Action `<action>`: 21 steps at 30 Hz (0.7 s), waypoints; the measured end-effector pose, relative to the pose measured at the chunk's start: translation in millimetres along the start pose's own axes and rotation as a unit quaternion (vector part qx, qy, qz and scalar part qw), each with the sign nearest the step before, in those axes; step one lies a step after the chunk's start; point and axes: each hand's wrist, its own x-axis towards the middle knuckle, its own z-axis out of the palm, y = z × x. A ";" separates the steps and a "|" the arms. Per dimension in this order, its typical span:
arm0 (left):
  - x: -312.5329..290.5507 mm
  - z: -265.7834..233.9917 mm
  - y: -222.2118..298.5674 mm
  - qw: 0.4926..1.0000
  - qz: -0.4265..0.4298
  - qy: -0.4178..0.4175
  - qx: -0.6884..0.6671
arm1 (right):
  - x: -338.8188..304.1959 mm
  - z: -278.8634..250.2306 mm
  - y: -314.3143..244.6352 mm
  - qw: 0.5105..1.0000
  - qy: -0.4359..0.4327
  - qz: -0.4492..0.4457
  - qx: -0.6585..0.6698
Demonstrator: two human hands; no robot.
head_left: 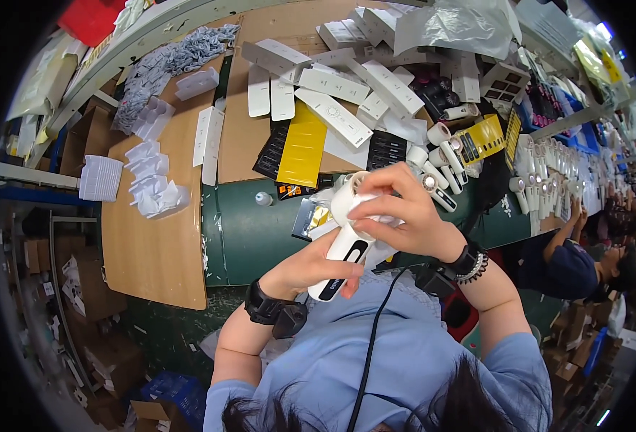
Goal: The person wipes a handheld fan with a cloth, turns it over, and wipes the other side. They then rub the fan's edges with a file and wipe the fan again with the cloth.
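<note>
The white handheld fan (341, 243) is held over the green worktop (250, 248), its long axis running from head at one o'clock to handle end at seven. The left hand (300, 267) wraps the handle from eight o'clock; the right hand (420, 218), nearer the head, bends its fingers there from three o'clock, their exact grip unclear.

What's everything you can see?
Handheld fan: one, white, in left hand
Other handheld fans: many, white, right
Long boxes: many, white, far side
Moulded trays: several, white, left
Cards: several, yellow, far side
Bottle: one, white, mid-table
Plastic sheet: one, translucent, top right
Soft bundles: many, grey, top left
Cardboard boxes: several, brown, lower left
Co-worker: one clearly, dark top, far right
Left hand: one, bare, fan handle
Right hand: one, bare, fan head
</note>
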 end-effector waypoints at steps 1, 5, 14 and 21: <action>-0.7 -0.3 1.0 1.000 0.003 -0.003 0.028 | 4.8 1.4 -1.2 1.000 0.004 -0.019 -0.018; -4.5 0.5 6.9 0.992 -0.002 -0.001 0.127 | 13.1 6.7 -2.6 0.998 -0.059 -0.017 -0.005; 0.4 11.1 11.8 0.981 -0.037 0.050 0.186 | 10.5 17.9 4.9 0.992 -0.102 0.077 0.007; 2.8 6.7 12.0 0.990 -0.030 0.040 0.131 | 6.7 14.7 2.7 0.996 -0.042 0.080 0.020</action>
